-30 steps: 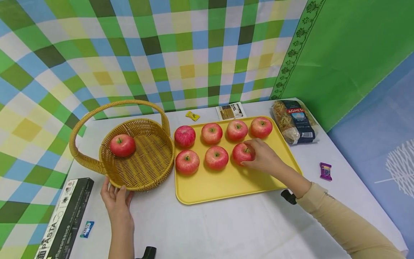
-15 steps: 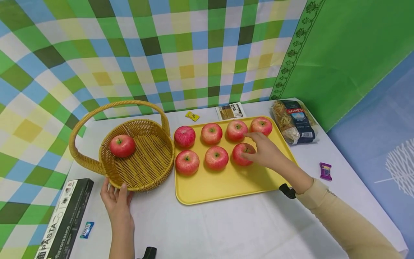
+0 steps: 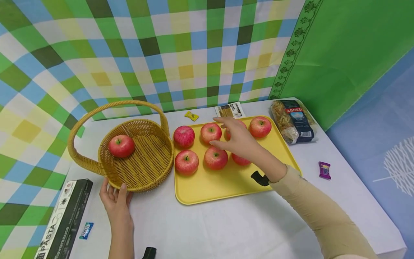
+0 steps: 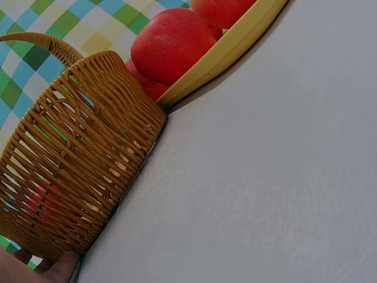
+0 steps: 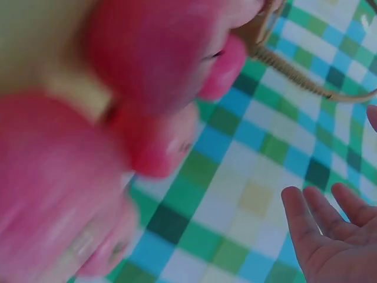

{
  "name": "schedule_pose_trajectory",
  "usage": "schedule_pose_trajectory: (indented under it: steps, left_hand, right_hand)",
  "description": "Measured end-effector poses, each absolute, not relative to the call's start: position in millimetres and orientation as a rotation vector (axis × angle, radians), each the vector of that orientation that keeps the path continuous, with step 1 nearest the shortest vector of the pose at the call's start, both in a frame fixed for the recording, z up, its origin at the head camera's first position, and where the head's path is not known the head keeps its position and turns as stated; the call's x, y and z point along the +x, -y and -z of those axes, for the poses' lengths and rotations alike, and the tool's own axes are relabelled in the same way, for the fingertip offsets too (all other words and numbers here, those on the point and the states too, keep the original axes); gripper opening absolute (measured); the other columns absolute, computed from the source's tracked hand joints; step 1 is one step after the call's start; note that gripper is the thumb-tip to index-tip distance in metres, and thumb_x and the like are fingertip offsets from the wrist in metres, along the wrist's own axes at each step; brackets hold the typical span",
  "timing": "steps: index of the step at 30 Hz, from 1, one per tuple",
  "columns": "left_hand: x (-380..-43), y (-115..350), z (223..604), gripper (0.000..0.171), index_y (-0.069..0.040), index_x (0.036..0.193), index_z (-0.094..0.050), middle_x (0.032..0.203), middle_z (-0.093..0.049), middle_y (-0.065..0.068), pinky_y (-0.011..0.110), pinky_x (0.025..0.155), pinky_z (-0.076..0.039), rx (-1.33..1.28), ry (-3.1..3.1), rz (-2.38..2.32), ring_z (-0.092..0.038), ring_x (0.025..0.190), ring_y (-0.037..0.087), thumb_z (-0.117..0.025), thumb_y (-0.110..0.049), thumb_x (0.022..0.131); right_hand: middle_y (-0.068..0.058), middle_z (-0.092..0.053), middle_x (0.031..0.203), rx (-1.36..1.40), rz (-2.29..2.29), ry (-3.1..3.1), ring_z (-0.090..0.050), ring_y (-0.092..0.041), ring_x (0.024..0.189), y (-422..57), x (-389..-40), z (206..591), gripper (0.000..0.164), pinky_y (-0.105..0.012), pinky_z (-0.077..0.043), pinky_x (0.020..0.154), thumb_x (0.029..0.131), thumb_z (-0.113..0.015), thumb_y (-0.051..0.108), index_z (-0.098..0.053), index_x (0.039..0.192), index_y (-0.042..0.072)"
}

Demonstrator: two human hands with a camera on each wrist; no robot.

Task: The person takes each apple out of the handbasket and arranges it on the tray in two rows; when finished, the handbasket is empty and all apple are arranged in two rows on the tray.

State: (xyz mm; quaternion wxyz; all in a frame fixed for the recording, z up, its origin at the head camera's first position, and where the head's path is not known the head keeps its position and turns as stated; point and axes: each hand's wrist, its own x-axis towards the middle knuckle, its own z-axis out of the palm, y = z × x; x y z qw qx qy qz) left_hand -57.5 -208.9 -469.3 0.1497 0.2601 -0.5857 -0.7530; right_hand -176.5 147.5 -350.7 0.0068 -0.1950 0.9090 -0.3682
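A round wicker basket with a tall arched handle stands at the left, with one red apple inside. My left hand rests its fingers and thumb against the basket's near left side; in the left wrist view the fingertips show low on the woven wall. Right of the basket lies a yellow tray with several red apples in two rows. My right hand is over the tray with nothing in it, fingers spread apart, and partly hides two apples. The right wrist view shows its fingers extended.
A pasta bag lies beyond the tray's right end, with a purple wrapped sweet nearer. A printed packet and yellow sweet lie behind the tray. At the left are a long pasta box and blue sweet.
My right hand has let go of the apple in the tray's front row, then lifted and moved left over the other apples. The left hand stays at the basket.
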Motion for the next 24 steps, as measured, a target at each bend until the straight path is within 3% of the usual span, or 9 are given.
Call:
schedule_pose_trajectory:
  steps: [6,9,15,24]
  left_hand:
    - [-57.9,209.8,470.4,0.064,-0.037,0.148,-0.022,0.156,-0.024,-0.001,0.022,0.096,-0.045,0.742,1.683,2.158,-0.032,0.139,0.020,-0.058,-0.023,0.097]
    - [-58.0,209.1,470.4,0.064,-0.038,0.148,-0.022,0.155,-0.024,-0.001,0.023,0.098,-0.044,0.748,1.694,2.150,-0.032,0.139,0.020,-0.058,-0.024,0.097]
    - [-58.7,209.4,468.7,0.064,-0.038,0.148,-0.022,0.155,-0.024,-0.001,0.024,0.098,-0.044,0.748,1.693,2.147,-0.033,0.138,0.020,-0.058,-0.024,0.097]
    - [-58.5,207.3,468.1,0.064,-0.038,0.149,-0.018,0.157,-0.020,-0.001,0.029,0.104,-0.040,0.775,1.724,2.134,-0.030,0.140,0.020,-0.056,-0.023,0.098]
  right_hand:
    - [-0.001,-0.044,0.142,-0.719,1.181,-2.776,-0.052,-0.021,0.119,-98.8,-180.8,341.7,0.076,-0.039,-0.047,0.096,0.081,-0.076,0.042,-0.041,0.145,0.018]
    - [0.001,-0.041,0.146,-0.772,1.142,-2.738,-0.045,-0.019,0.128,-72.4,-182.9,336.2,0.077,-0.039,-0.044,0.102,0.082,-0.074,0.046,-0.040,0.146,0.020]
    - [0.000,-0.044,0.144,-0.961,1.042,-2.715,-0.045,-0.015,0.126,-19.0,-190.5,328.5,0.077,-0.031,-0.041,0.103,0.083,-0.072,0.047,-0.040,0.146,0.016]
    - [0.003,-0.044,0.144,-0.930,0.897,-2.668,-0.041,-0.008,0.130,54.8,-214.1,352.6,0.075,-0.022,-0.038,0.103,0.084,-0.071,0.048,-0.041,0.146,0.018]
